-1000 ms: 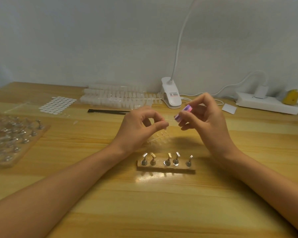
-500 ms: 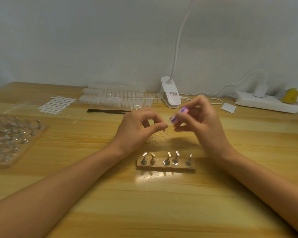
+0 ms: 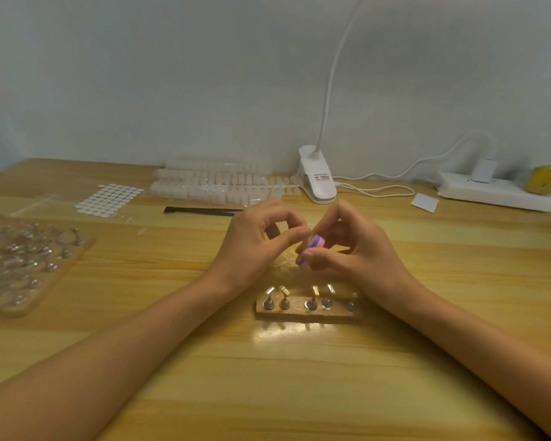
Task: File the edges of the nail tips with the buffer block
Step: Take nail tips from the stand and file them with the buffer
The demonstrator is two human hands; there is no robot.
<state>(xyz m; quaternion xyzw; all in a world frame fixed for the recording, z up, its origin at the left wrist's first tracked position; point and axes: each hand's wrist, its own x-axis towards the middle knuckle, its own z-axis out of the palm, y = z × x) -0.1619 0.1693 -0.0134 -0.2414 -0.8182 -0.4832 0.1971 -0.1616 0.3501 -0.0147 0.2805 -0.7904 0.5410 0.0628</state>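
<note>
The buffer block (pink and purple) is gripped between the thumb and fingers of the right hand, above the table. A clear nail tip, barely visible, is pinched by the left hand at the block's upper end. A wooden stand with 5 holders is seen just below.

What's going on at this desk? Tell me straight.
A person is working on nail tips at a wooden table. The right hand grips a purple and pink buffer block and holds it against the fingertips of the left hand, which pinch what seems to be a small clear nail tip. A wooden stand with five metal holders sits just in front of the hands.
</note>
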